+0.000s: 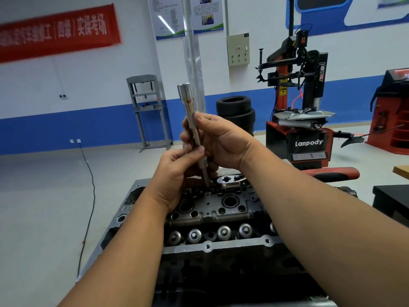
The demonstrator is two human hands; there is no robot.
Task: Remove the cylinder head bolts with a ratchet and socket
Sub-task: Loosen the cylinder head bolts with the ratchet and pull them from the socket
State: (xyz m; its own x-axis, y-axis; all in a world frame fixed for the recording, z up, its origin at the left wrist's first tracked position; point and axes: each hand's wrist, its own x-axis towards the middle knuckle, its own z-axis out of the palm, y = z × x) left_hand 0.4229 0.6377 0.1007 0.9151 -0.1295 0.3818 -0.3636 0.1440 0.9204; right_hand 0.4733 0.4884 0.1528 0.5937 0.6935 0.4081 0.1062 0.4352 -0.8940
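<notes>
Holding a long socket extension (194,131) upright at frame centre, both hands wrap it. My right hand (219,140) curls round the upper shaft, thumb on top; my left hand (177,173) pinches the lower shaft just beneath, thumb pressed to the metal. No slack in either grip. Socket end points up, clear above the fingers; the thin lower tip reaches down to the cylinder head (212,207), lower centre, contact point hidden behind my fingers. Ratchet (294,175), red and black handle, lies on the head's far edge, right of centre, apart from both hands. Open floor left of the engine, a black cable (89,196) crossing it. Tyre changer (301,120) and stacked tyres (235,111) stand behind, well apart.
</notes>
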